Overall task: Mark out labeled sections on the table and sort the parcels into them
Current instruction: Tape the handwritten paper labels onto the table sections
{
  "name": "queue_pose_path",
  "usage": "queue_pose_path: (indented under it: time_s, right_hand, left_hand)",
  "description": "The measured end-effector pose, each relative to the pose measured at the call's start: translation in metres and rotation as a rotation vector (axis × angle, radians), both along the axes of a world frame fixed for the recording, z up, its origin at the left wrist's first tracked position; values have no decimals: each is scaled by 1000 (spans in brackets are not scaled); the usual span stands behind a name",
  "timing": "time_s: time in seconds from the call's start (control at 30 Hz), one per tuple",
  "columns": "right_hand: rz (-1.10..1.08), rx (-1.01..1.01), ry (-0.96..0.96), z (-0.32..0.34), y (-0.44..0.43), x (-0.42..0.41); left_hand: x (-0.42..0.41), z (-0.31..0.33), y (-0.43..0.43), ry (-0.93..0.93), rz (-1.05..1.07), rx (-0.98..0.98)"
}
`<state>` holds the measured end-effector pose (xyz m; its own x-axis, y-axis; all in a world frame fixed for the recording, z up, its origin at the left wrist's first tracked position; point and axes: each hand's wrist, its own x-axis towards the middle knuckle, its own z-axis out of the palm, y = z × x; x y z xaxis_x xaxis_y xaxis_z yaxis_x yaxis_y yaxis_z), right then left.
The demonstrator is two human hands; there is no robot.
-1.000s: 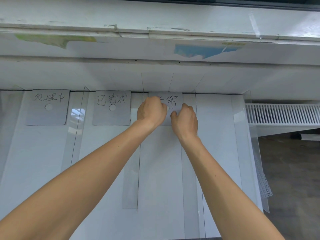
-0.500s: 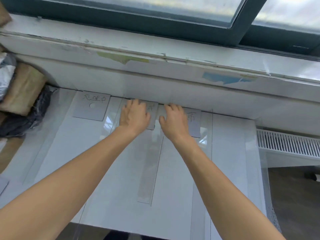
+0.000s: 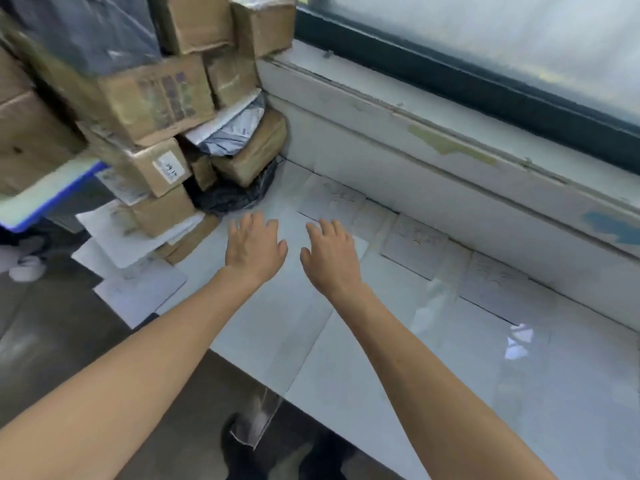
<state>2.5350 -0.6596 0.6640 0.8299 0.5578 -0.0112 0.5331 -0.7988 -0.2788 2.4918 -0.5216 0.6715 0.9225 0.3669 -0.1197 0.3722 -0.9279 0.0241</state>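
My left hand [image 3: 254,245] and my right hand [image 3: 330,256] hover open, fingers spread, over the left part of the white table [image 3: 433,368], holding nothing. Three grey label cards lie along the table's back edge: one [image 3: 330,200] just beyond my right hand, a second [image 3: 414,242] in the middle, a third [image 3: 493,280] to the right. Clear tape strips divide the table into sections. A pile of brown cardboard parcels [image 3: 149,102] with grey and black mailer bags [image 3: 230,131] is stacked at the table's left end, just beyond my left hand. The frame is motion-blurred.
A white wall ledge [image 3: 450,147] and dark window frame [image 3: 467,84] run behind the table. White flat sheets [image 3: 138,296] lie at the table's left corner. A blue-edged board [image 3: 45,199] juts out at the left. Dark floor and a shoe [image 3: 242,448] show below.
My view has swung left, bringing the parcel pile into sight. Both hands have left the label cards and moved left with fingers spread, toward the pile.
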Motion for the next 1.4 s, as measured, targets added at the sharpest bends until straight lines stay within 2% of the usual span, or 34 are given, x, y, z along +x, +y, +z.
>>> queue_pose_path:
  time_s: [0.27,0.5,0.67,0.83,0.9,0.97,1.07,1.13,1.27,1.4]
  right_hand:
    - [200,8,26,-7,150,-84]
    - [338,-64,86,-35,228,-138]
    - [335,-199,126,-63,253,-149]
    - [189,-198,223,-88,264,-142]
    - [148,-188,242,-95,269,-138]
    - [120,-193,235,-99,272,-135]
    - [94,-196,230,-102,275,-132]
    - [68,-163,255,-102,275,-132]
    - [-5,-68,331,-98,271,-136]
    - [-170,144,673,-92,258,-135]
  left_hand:
    - [-102,-4,132,-13,205,-64]
    - [-182,-27,206,43,347,-58]
    - [-208,-57,228,58,424,-97]
    - [-212,-82,231,142,461,-126]
    - [-210,-89,230,112,531,-213]
    - [-206,-96,232,37,656,-388]
    - [-197,-105,240,-166,920,-745]
    - [-194,-107,243,-305,1085,-892]
    - [-202,-108,251,-442,1207,-916]
    - [-219,-108,259,-439,1226,-948]
